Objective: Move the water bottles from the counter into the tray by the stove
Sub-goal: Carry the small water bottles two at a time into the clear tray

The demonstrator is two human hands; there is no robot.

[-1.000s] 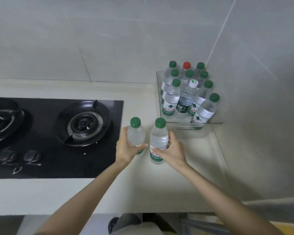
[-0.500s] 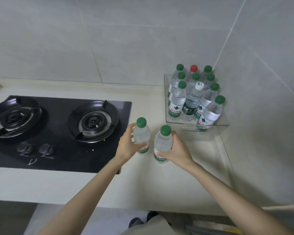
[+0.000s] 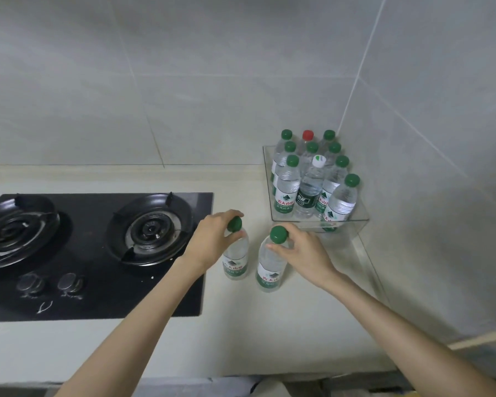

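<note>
Water bottles (image 3: 269,262): two of clear ribbed plastic with green screw caps and green-and-white labels. They stand upright on the smooth pale counter (image 3: 269,333), between the black glass stove (image 3: 98,282) and the clear square tray (image 3: 355,222). The tray sits in the tiled corner, packed with stored bottles (image 3: 309,184); one has a red cap, one a white. Your left hand (image 3: 212,239) curls its fingers round the cap of the left bottle (image 3: 236,260). Your right hand (image 3: 304,253) pinches the right bottle (image 3: 268,267) at the neck, under its cap. Both forearms reach forward.

Clear plastic bottles (image 3: 287,184), transparent glossy tray (image 3: 361,217), glossy black stove (image 3: 98,282), matt counter (image 3: 269,333)
</note>
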